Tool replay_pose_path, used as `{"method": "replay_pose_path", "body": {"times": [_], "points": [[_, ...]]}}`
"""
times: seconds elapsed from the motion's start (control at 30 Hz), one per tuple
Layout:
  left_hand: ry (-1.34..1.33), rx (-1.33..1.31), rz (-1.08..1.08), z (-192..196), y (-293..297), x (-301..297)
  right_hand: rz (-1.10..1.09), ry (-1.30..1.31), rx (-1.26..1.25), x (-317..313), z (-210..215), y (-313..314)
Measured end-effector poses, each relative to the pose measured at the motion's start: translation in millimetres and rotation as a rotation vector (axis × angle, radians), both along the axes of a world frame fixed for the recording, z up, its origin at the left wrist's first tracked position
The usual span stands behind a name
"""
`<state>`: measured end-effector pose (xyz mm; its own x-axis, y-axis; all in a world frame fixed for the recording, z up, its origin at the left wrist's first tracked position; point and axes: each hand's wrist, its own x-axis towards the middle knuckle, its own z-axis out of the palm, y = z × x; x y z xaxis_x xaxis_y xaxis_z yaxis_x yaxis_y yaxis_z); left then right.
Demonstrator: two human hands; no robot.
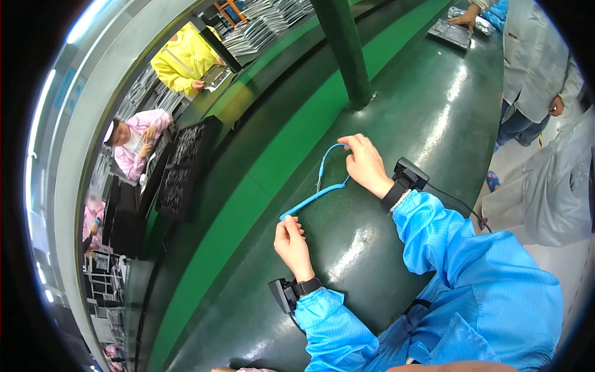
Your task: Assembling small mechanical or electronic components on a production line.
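Observation:
A thin blue cord (313,199), partly coiled, stretches between my two hands just over the dark green table. My left hand (292,247) pinches its near end between thumb and fingertips. Farther off and to the right, my right hand (365,163) has its fingers closed on the cord where it bends back. From there a thinner stretch loops round and comes down across the coiled part. What lies under my right fingers is hidden. Both wrists carry black strapped devices below the hands, and blue sleeves cover my forearms.
A green post (347,56) rises from the table (396,118) beyond my hands. Far right, a co-worker's hand touches a dark flat tray (450,33). Black racks of parts (181,164) stand at left, near people in pink and yellow. A black cable (462,204) trails from my right wrist.

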<state>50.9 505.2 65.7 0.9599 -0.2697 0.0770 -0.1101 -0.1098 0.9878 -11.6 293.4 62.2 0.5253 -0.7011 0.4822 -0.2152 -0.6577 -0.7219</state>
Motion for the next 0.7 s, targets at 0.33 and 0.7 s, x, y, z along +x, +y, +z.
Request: {"method": "replay_pose_path", "body": {"times": [0.33,0.7], "points": [[-0.57,0.589,0.026,3,-11,-14,0.175,0.095,-0.344,6,-5,25],[-1.004,0.649,0.194,14,-8,-18,0.235,0.219,-0.334,4,-8,24]]}}
